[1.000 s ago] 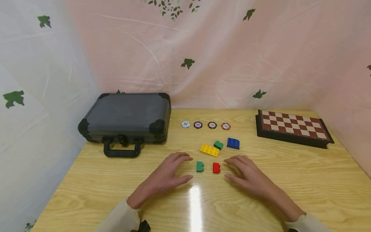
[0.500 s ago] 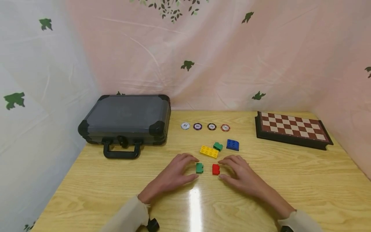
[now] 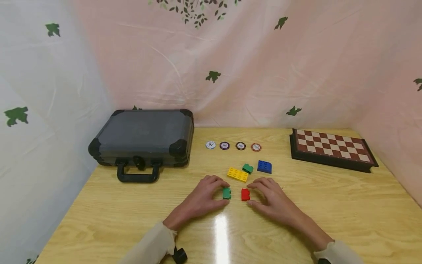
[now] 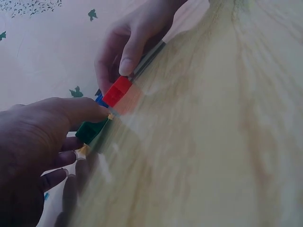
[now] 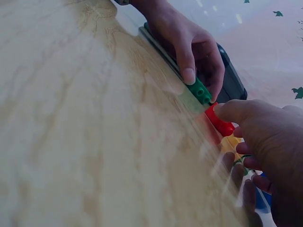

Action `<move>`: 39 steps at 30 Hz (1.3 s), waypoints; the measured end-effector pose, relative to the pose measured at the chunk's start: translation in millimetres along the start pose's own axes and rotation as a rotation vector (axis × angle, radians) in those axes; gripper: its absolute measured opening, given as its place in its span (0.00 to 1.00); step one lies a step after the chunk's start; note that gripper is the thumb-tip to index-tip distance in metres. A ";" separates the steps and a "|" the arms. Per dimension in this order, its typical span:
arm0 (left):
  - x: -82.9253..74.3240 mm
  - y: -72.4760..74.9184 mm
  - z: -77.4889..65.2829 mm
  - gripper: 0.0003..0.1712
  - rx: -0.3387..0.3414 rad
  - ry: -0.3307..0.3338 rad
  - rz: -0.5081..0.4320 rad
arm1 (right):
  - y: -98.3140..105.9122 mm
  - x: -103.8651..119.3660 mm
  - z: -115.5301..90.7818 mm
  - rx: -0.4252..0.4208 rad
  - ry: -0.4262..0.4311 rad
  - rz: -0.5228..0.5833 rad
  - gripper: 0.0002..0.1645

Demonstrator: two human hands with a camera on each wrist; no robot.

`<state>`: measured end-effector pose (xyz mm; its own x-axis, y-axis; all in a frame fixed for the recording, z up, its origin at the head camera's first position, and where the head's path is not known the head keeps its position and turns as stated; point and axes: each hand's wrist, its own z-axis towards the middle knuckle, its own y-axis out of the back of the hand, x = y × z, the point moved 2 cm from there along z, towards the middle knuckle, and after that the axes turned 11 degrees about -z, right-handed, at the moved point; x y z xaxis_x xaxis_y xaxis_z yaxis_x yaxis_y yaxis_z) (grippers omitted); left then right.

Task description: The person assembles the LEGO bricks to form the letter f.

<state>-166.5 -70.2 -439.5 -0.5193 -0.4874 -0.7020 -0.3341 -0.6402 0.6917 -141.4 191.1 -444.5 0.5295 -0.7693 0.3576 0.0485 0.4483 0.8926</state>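
A small green toy building brick point(image 3: 226, 193) lies on its side on the table, studs facing right. My left hand point(image 3: 203, 198) has its thumb at the near side of it and curved fingers at the far side. Just to the right is a red toy building brick point(image 3: 245, 194), studs also to the right. The right hand point(image 3: 273, 200) takes it between thumb and curved forefinger in the same way. In the right wrist view the left thumb overlaps the end of the green brick point(image 5: 199, 91), and the right thumb lies against the red brick point(image 5: 218, 119).
Behind the hands lie a yellow brick point(image 3: 237, 175), a second green brick point(image 3: 248, 168) and a blue brick point(image 3: 264, 167). Farther back, several poker chips point(image 3: 224, 146) form a row. A dark case point(image 3: 145, 132) stands at left, a chessboard box point(image 3: 333, 148) at right.
Both hands have moved inward, the left to the right and the right to the left, until thumbs and fingers reach either side of the green and red bricks. The bricks have stayed in place.
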 end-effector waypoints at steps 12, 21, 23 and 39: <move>1.0 -3.4 0.0 0.24 0.012 -0.023 0.000 | -4.2 3.4 0.9 -0.018 0.008 -0.022 0.23; 0.9 -4.2 1.2 0.21 0.005 -0.051 0.015 | -5.5 3.3 1.7 -0.033 0.021 -0.027 0.19; 0.9 -4.2 1.4 0.21 0.005 -0.053 0.014 | -5.8 2.9 1.7 -0.034 0.020 -0.027 0.19; -0.4 -6.0 1.3 0.20 0.016 -0.029 -0.059 | -3.1 4.3 2.8 -0.061 0.045 -0.013 0.19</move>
<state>-165.3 -65.3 -443.2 -0.5212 -0.4316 -0.7363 -0.3769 -0.6576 0.6523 -141.6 185.2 -445.0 0.5663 -0.7545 0.3318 0.1067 0.4663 0.8782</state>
